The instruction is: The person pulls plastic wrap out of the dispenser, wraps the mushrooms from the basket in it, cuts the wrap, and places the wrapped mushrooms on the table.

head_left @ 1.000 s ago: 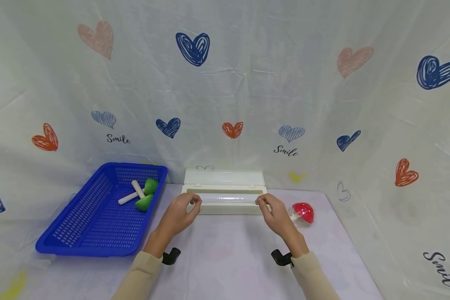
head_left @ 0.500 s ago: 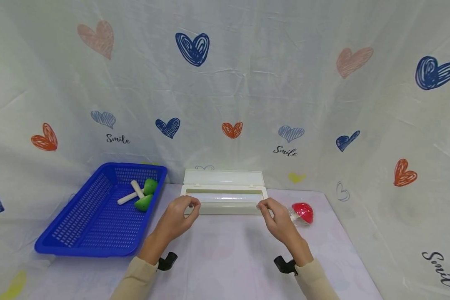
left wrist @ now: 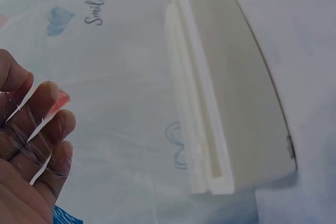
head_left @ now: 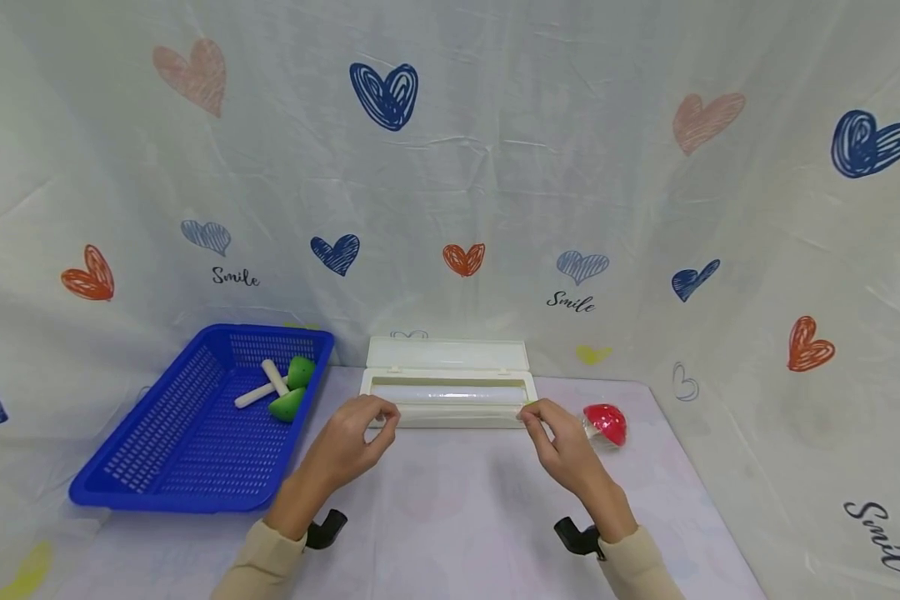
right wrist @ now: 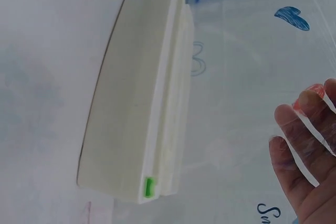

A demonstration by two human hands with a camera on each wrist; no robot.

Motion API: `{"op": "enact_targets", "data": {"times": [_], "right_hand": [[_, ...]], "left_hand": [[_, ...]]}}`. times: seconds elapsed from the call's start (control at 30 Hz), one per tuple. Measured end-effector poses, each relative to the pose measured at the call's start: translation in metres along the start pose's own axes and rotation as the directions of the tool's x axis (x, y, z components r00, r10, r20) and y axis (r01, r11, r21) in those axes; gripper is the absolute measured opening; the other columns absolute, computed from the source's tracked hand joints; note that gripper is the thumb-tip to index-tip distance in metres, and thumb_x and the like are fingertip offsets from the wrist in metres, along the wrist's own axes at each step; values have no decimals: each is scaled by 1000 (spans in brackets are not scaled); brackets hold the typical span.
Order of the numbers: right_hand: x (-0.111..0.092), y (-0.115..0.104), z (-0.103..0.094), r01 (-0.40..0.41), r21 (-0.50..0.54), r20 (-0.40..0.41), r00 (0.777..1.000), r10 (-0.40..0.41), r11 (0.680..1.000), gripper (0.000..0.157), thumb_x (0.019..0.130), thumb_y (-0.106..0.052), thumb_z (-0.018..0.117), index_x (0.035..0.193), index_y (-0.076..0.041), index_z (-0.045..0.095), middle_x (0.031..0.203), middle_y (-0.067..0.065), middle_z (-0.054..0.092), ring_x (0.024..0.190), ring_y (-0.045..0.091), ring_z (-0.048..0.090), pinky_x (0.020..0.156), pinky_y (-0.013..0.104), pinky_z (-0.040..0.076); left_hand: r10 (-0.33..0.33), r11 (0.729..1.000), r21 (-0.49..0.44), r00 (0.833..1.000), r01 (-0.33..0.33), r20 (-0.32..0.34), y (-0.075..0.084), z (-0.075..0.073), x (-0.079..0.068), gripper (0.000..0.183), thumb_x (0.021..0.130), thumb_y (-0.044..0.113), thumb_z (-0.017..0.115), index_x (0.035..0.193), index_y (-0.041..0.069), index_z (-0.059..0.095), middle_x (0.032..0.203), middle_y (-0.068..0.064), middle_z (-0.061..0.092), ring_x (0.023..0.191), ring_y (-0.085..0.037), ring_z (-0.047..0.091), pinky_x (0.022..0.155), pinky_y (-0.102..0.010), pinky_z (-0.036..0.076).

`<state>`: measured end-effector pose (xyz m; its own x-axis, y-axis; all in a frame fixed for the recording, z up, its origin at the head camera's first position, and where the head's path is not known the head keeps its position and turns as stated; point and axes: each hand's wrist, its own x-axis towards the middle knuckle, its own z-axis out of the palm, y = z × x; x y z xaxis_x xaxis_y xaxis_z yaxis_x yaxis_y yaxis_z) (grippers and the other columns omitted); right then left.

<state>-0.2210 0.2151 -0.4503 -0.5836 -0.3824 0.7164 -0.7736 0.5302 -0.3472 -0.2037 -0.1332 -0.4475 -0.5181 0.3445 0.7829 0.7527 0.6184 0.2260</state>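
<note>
A white cling film dispenser box stands with its lid raised, and a shiny roll of film lies inside. Thumb and forefinger of my left hand pinch the clear film near the box's left front corner. At the right front corner, my right hand pinches it the same way. Creased cling film stretches over the other fingers in the left wrist view. These fingers are spread in the right wrist view too, where a green tab shows on the box's end.
To the left stands a blue plastic basket with two toy mushrooms, green-capped and white-stemmed. A red-capped toy mushroom in shiny clear wrap lies right of the right hand. A heart-printed sheet hangs behind the table.
Both hands have come back slightly toward the body and moved a little apart, from over the roll to the box's front edge, still pinching the film. The box stays in place.
</note>
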Motion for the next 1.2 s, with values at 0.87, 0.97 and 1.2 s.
{"op": "enact_targets", "data": {"times": [0.87, 0.97, 1.2], "right_hand": [[-26, -13, -9, 30, 113, 42, 999, -35, 993, 21, 88, 7, 70, 92, -13, 69, 88, -2, 68, 80, 10, 62, 78, 14, 52], [-38, -15, -5, -6, 130, 76, 997, -4, 992, 21, 90, 2, 71, 88, -19, 69, 94, -2, 67, 88, 10, 63, 83, 14, 51], [-65, -15, 12, -68, 148, 135, 990, 48, 987, 27, 86, 0, 73, 80, -26, 67, 88, -13, 60, 84, 4, 55, 72, 24, 50]], "left_hand": [[51, 985, -172, 993, -32, 106, 20, -17, -27, 10, 89, 6, 77, 95, 13, 73, 94, 6, 64, 83, -8, 64, 78, -18, 53], [55, 989, -140, 992, -40, 110, 21, -15, -37, 26, 78, 1, 84, 92, 19, 74, 87, 12, 66, 83, -5, 62, 82, -27, 51], [-33, 953, -289, 978, 92, 204, 17, -6, -67, 32, 73, -4, 88, 89, 18, 72, 86, 12, 66, 77, -6, 61, 71, -22, 52]]}}
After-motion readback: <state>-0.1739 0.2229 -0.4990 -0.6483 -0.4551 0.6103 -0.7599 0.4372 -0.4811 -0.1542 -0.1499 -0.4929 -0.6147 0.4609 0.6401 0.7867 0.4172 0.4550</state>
